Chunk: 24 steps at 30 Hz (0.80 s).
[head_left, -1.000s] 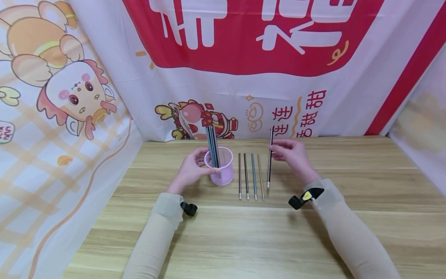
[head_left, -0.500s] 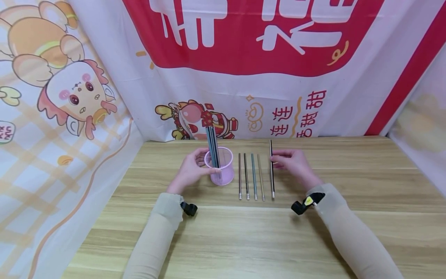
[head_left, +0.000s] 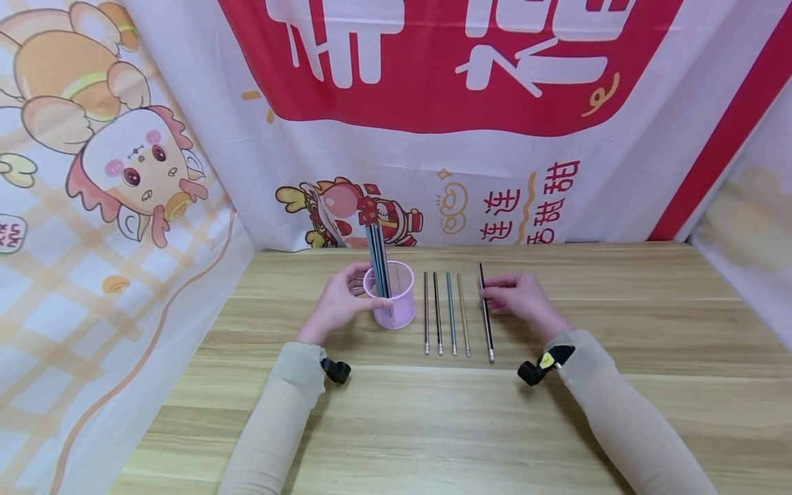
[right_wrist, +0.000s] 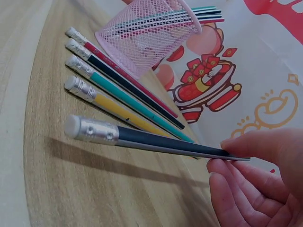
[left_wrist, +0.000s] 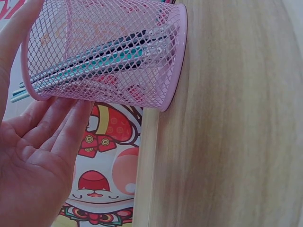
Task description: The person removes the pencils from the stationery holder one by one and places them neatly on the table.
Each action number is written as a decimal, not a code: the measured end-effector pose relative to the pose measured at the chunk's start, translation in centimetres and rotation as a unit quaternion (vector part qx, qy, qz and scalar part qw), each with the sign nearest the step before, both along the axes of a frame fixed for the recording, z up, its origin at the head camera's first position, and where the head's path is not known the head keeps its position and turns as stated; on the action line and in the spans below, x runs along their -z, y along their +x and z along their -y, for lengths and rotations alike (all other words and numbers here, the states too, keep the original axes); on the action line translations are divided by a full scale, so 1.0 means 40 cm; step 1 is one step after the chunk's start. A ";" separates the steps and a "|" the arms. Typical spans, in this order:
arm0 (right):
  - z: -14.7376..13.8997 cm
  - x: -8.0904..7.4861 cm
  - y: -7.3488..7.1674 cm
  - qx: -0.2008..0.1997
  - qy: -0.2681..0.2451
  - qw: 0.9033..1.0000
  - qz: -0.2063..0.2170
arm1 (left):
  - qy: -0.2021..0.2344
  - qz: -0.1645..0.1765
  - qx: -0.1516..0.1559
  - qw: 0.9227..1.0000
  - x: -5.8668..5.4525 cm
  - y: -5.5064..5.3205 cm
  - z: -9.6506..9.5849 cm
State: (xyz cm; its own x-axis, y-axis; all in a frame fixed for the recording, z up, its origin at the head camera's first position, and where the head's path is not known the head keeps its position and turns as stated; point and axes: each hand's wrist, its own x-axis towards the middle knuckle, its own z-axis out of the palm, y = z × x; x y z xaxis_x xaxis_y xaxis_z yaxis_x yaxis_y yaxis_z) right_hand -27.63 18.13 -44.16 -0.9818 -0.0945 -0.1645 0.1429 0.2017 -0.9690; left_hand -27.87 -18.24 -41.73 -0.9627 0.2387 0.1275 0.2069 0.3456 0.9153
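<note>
My left hand [head_left: 339, 300] holds the pink mesh pen cup [head_left: 403, 311], thumb in front and fingers behind near its rim. Several pencils [left_wrist: 102, 61] stand leaning inside the cup, their eraser ends at the bottom. Between the thumb and fingertips of my right hand [head_left: 516, 298] is a black pencil [right_wrist: 156, 140], pinched near one end. Its white eraser points toward the person, and a shadow lies on the table under it. Left of it, a red pencil [right_wrist: 142, 91], another black pencil [right_wrist: 137, 94], a green pencil [right_wrist: 128, 99] and a yellow pencil [right_wrist: 123, 116] lie in a row.
The wood-grain table [head_left: 402, 426] meets a printed cloth backdrop [head_left: 433, 151] just behind the cup and pencils. Another patterned cloth [head_left: 111, 295] hangs along the left. Small black cameras sit on both wrists.
My right hand has come down toward the person with the black pencil, lowering it beside the row. The pencil's eraser end has swung slightly right. My left hand and the cup have stayed put.
</note>
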 end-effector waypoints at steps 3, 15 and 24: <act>0.001 0.000 -0.001 0.001 0.009 1.000 0.008 | 0.000 0.000 -0.001 1.000 0.000 0.001 0.000; 0.001 0.003 -0.010 0.010 0.028 0.999 0.027 | 0.008 0.000 0.001 1.000 -0.001 0.003 -0.002; 0.007 0.002 -0.010 0.016 0.072 0.997 0.036 | 0.006 0.000 0.000 1.000 -0.002 0.004 -0.002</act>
